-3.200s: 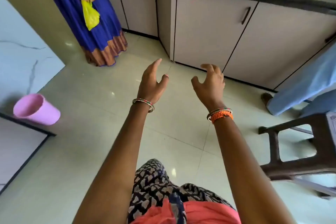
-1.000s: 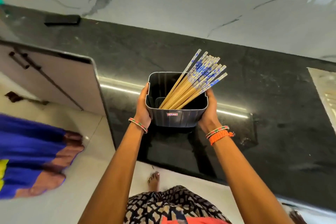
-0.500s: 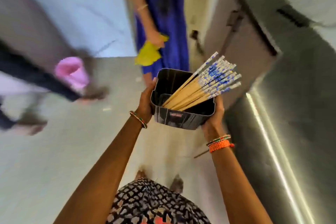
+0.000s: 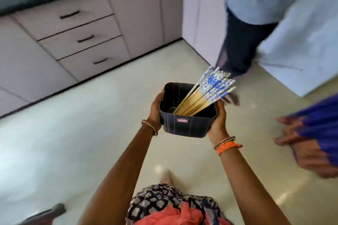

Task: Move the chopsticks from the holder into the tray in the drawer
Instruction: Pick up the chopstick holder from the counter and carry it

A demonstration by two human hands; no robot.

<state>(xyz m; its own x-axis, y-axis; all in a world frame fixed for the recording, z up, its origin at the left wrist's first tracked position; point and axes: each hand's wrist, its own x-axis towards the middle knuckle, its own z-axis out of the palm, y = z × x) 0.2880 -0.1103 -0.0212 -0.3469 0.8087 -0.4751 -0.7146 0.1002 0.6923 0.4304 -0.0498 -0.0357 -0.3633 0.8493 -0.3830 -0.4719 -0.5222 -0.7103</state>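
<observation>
A dark square holder (image 4: pixel 186 126) is held in mid-air over the floor. My left hand (image 4: pixel 155 110) grips its left side and my right hand (image 4: pixel 218 121) grips its right side. Several wooden chopsticks (image 4: pixel 206 90) with blue-and-white patterned tops lean out of it toward the upper right. A stack of three shut drawers (image 4: pixel 80 39) with dark handles sits in the cabinet at the upper left. No tray is in view.
A person in a light blue shirt and dark trousers (image 4: pixel 256 14) stands at the upper right, close to the chopstick tips. Another person in a blue garment (image 4: pixel 314 133) is at the right edge. A dark stool corner (image 4: pixel 45 213) shows at the bottom left.
I have turned away from the black counter with the holder in both hands; the view now faces the cabinet with the drawers. The grip on the holder is unchanged.
</observation>
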